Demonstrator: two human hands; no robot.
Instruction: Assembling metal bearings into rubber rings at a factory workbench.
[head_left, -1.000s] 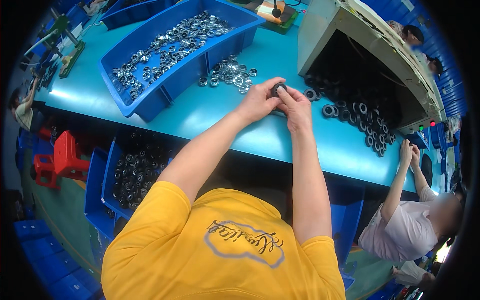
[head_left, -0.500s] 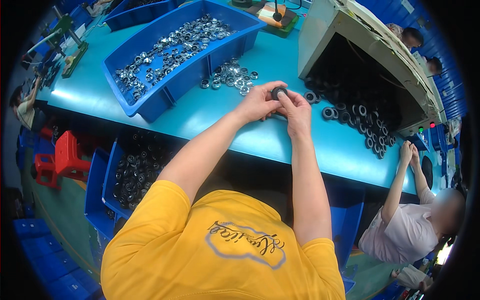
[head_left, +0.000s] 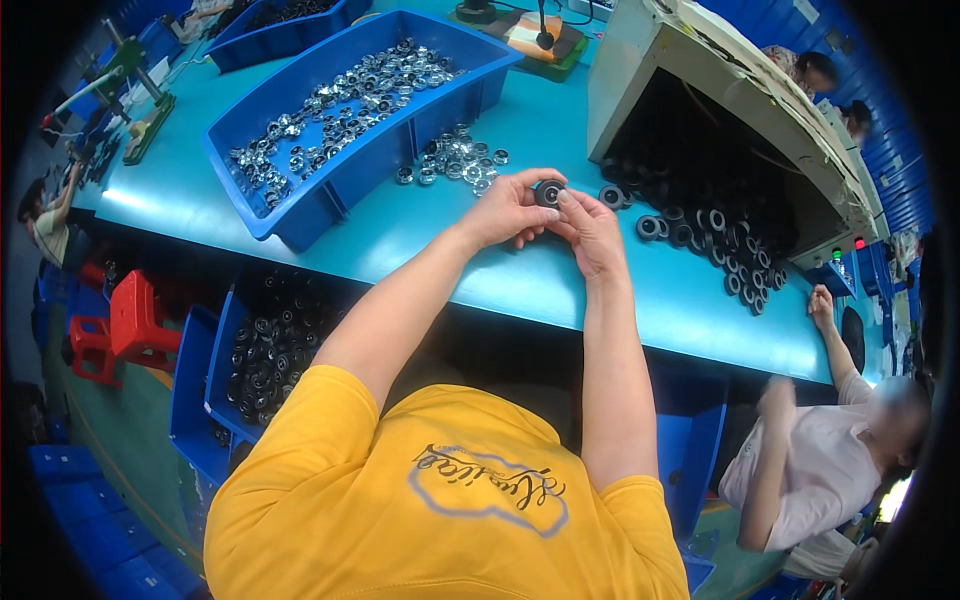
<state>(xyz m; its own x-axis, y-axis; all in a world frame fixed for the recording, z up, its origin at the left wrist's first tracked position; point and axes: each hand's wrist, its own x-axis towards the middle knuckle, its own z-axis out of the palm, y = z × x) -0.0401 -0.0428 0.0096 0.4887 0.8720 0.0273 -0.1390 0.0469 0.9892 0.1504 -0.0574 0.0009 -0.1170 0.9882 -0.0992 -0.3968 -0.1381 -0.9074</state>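
Both hands meet above the front part of the turquoise tabletop. My left hand (head_left: 503, 213) and my right hand (head_left: 592, 236) grip a small round black part with a shiny centre (head_left: 549, 193) between their fingers. Its round face is turned up. Just beyond the left hand lies a loose heap of shiny silver round parts (head_left: 460, 158). To the right of my hands, black rings (head_left: 738, 262) spill over the table from the dark opening of a cream-coloured housing. A few rings lie close to the right hand's fingertips.
A large blue bin (head_left: 320, 195) with many silver parts stands at the left on the table (head_left: 400, 245). The cream housing (head_left: 625, 85) rises at the right. Below the table edge sits a blue crate (head_left: 222, 350) of black parts. A co-worker (head_left: 815, 470) sits at the right.
The black part has tilted so that its face with the shiny centre now shows; my hands have shifted slightly. The co-worker at the right has drawn one hand back from the table.
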